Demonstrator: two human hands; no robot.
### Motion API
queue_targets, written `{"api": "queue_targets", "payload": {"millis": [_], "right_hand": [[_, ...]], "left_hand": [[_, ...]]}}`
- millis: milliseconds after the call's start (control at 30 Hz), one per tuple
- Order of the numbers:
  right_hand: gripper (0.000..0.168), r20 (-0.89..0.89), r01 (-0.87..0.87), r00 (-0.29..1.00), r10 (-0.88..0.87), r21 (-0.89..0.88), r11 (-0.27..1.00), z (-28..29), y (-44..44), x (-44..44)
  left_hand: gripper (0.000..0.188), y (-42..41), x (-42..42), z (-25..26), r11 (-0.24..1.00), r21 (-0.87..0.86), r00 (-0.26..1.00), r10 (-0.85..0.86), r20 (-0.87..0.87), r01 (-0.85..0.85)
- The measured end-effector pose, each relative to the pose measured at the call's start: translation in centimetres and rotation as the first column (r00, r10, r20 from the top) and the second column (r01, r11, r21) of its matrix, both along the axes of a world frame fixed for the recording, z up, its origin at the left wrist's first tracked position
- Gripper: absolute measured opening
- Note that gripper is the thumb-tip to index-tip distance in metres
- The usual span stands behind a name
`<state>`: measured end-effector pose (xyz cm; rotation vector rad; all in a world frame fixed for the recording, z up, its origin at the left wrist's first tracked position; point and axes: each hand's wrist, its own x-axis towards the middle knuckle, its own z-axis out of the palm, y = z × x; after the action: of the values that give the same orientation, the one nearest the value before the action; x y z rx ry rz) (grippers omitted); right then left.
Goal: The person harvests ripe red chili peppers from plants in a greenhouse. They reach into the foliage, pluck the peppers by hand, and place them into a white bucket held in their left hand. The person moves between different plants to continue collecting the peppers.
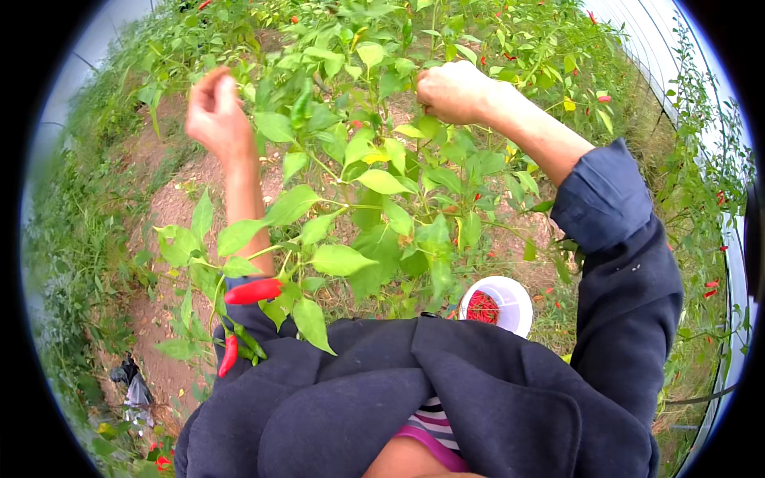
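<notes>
My left hand (220,116) is raised among the leaves at the upper left, blurred, its thumb apart from loosely curled fingers; nothing shows in it. Curled into a fist, my right hand (454,92) is at the upper stems of a chili plant (382,182). A speck of red shows under that fist, but the fingers hide what they may hold. A green chili (302,104) hangs between my hands. Close to my chest, a red chili (254,291), a second red chili (228,355) and green chilies (248,340) hang from a leafy branch.
A white bucket (519,305) with red chilies (482,308) inside stands on the ground before me, right of centre. Plastic bags (136,388) lie on the soil at lower left. More chili plants surround me, and a ribbed plastic tunnel wall (657,45) curves along the right.
</notes>
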<state>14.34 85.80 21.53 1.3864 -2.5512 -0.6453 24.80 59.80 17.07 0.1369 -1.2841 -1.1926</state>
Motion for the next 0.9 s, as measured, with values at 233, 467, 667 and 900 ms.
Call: {"api": "queue_targets", "payload": {"millis": [233,467,667,900], "right_hand": [[0.011,-0.014,-0.049,0.999,0.050,0.070,0.996,0.7,0.7,2.0],[0.010,0.018,0.002,1.000,-0.002,0.012,1.000,0.6,1.6,4.4],[0.011,0.020,-0.020,1.000,0.021,-0.064,0.998,0.1,2.6,4.1],[0.017,-0.063,-0.036,0.997,0.035,-0.014,0.999,-1.8,2.7,5.5]], "left_hand": [[0.016,8.0,-0.7,-7.9,0.577,0.257,0.480,-0.802,0.356,0.775],[0.023,13.2,-4.9,-7.2,0.513,-0.217,0.467,-0.427,0.775,0.830],[0.014,16.1,-5.3,-10.6,0.691,-0.438,0.796,-0.348,0.496,0.575],[0.022,15.0,-6.4,-14.3,0.703,-0.410,0.729,-0.226,0.647,0.581]]}}
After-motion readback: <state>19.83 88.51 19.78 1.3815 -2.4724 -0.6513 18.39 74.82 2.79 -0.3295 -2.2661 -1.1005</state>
